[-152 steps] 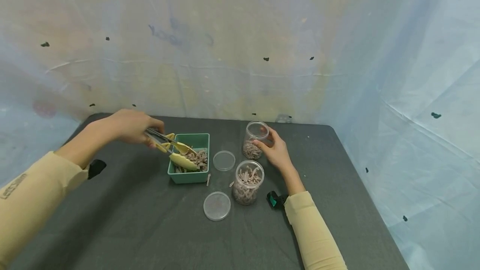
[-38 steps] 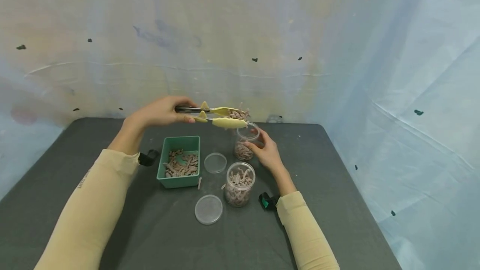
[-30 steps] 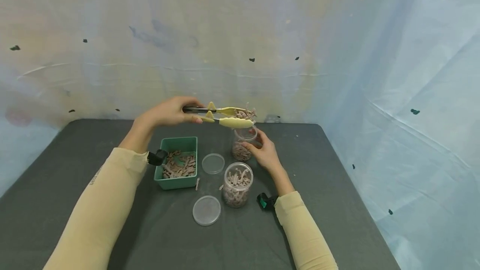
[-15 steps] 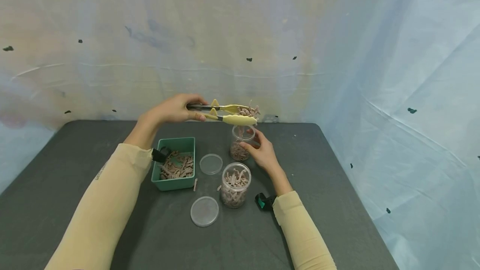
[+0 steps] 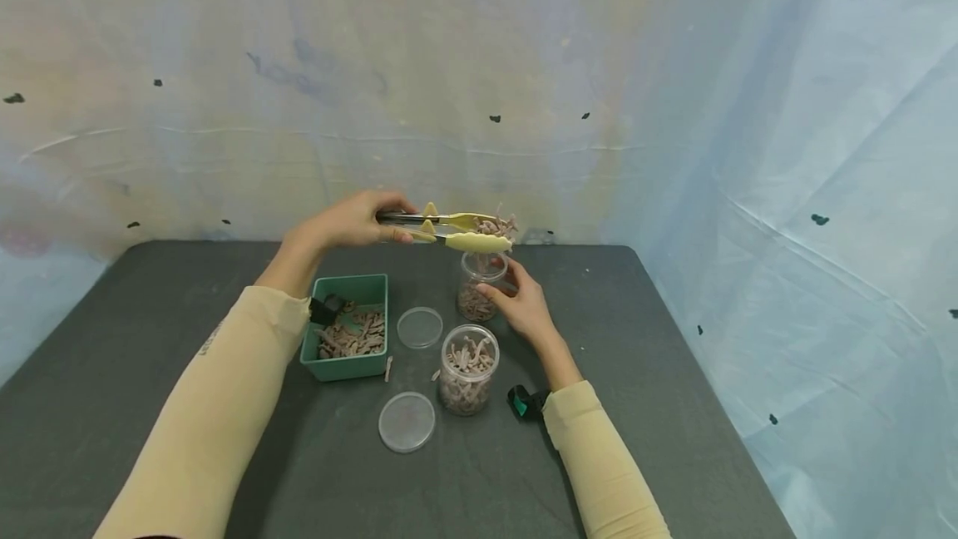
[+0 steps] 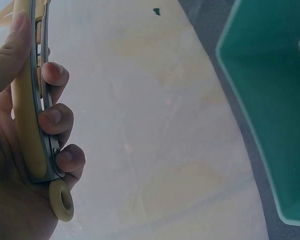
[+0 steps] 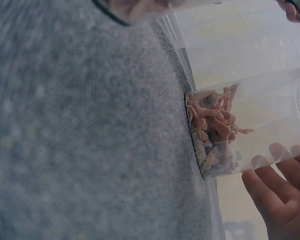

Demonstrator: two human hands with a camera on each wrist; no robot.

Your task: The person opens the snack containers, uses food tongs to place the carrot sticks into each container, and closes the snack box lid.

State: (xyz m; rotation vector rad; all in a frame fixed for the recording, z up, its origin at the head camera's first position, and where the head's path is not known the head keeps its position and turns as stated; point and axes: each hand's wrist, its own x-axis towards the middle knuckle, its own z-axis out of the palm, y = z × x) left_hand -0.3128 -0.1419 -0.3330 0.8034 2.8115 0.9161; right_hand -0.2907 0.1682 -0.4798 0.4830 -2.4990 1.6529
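My left hand (image 5: 344, 221) grips a pair of tongs (image 5: 479, 242) with yellow scalloped tips; in the left wrist view its fingers curl round the handle (image 6: 26, 115). A clump of pinkish-brown strips (image 5: 500, 226) is held between the tips, right over the mouth of the far clear jar (image 5: 473, 270). A few strips hang down into the opening. My right hand (image 5: 526, 306) holds this jar by its side, thumb and fingers round the wall. The right wrist view shows strips (image 7: 215, 125) in the jar's lower part, as it stands on the table.
A second clear jar (image 5: 466, 396), full of strips, stands nearer me. Left of the jars is a green box (image 5: 344, 369) holding more strips. Two clear round lids, a far one (image 5: 420, 328) and a near one (image 5: 407, 422), lie between. A loose strip (image 5: 388, 368) lies beside the box.
The tongs have gone from inside the green box, up and right, to above the far jar, carrying a clump of strips. The right hand still holds the jar.
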